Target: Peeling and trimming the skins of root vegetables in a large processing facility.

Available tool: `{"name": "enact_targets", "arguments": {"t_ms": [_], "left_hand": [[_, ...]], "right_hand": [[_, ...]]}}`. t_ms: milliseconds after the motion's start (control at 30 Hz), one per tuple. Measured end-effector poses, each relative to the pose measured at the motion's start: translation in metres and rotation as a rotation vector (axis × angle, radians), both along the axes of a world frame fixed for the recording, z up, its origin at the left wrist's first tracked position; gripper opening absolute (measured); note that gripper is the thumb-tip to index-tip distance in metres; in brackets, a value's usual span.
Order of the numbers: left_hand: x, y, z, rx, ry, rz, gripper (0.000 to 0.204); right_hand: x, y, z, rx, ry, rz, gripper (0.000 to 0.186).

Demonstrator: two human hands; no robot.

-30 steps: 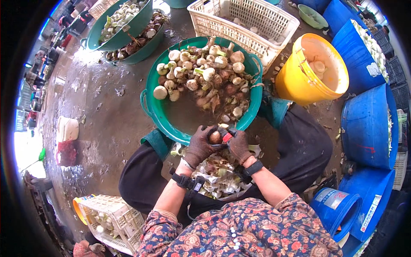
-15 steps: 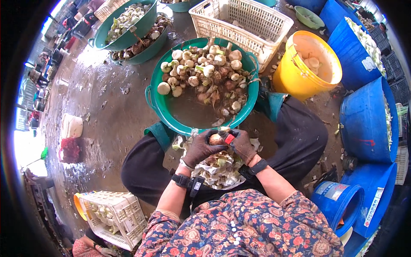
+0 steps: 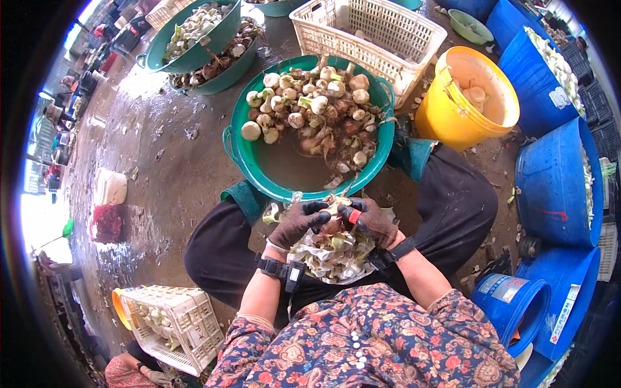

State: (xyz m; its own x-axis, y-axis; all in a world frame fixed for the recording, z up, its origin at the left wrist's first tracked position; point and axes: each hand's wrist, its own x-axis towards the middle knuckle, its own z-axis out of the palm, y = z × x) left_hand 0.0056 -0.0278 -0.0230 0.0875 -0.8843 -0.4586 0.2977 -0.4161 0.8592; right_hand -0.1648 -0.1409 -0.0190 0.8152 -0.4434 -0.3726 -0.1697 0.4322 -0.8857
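Observation:
Above my lap, both gloved hands are on one garlic bulb (image 3: 333,225), its purplish-brown skin and pale loose husk showing between them. My left hand (image 3: 297,224) closes on it from the left, dark fingertips curled at its top. From the other side my right hand (image 3: 376,222) grips it, with something small and red (image 3: 354,216) by the thumb that I cannot make out fully. Beneath lies a heap of pale husks (image 3: 331,258) in my lap. Just ahead stands a green tub (image 3: 238,152) holding many garlic bulbs (image 3: 317,103), some cleaned white, others brown with roots, beside murky water.
A yellow bucket (image 3: 432,119) with a few pale bulbs stands right of the tub, a cream crate (image 3: 362,48) behind it. Large blue barrels (image 3: 553,181) line the right. Two stacked green tubs (image 3: 223,81) sit at far left. Another person's arm (image 3: 129,370) shows at lower left beside a tipped crate (image 3: 187,323).
My hands have shifted slightly apart and lower round the bulb. It has been turned, so loose husk now shows at its top instead of the smooth round side.

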Motion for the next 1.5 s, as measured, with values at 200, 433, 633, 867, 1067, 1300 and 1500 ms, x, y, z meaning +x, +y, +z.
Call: {"name": "enact_targets", "arguments": {"t_ms": [200, 433, 633, 867, 1067, 1300, 1500], "left_hand": [[-0.004, 0.001, -0.031, 0.043, -0.008, 0.047, 0.045], [-0.017, 0.000, -0.056, -0.449, -0.593, -0.204, 0.053], [-0.032, 0.002, -0.014, -0.136, -0.309, 0.110, 0.058], [-0.033, 0.001, -0.006, -0.356, -0.933, 0.025, 0.027], [-0.047, 0.002, -0.025, -0.186, -0.527, 0.316, 0.013], [-0.040, 0.000, 0.000, -0.137, -0.410, 0.362, 0.017], [-0.035, 0.010, -0.001, -0.358, -1.011, -0.017, 0.029]], "right_hand": [[-0.002, -0.001, -0.001, 0.054, -0.039, -0.064, 0.022], [0.005, 0.003, -0.028, 0.299, -0.203, -0.337, 0.030], [0.014, 0.016, 0.007, 0.591, 0.076, -0.277, 0.037], [0.005, 0.003, -0.051, 0.138, 0.046, -0.045, 0.036], [0.011, 0.008, -0.043, 0.204, 0.179, -0.149, 0.035], [0.015, 0.010, 0.004, 0.352, 0.003, -0.134, 0.035], [-0.001, 0.001, -0.020, 0.609, 0.044, 0.141, 0.044]]}}
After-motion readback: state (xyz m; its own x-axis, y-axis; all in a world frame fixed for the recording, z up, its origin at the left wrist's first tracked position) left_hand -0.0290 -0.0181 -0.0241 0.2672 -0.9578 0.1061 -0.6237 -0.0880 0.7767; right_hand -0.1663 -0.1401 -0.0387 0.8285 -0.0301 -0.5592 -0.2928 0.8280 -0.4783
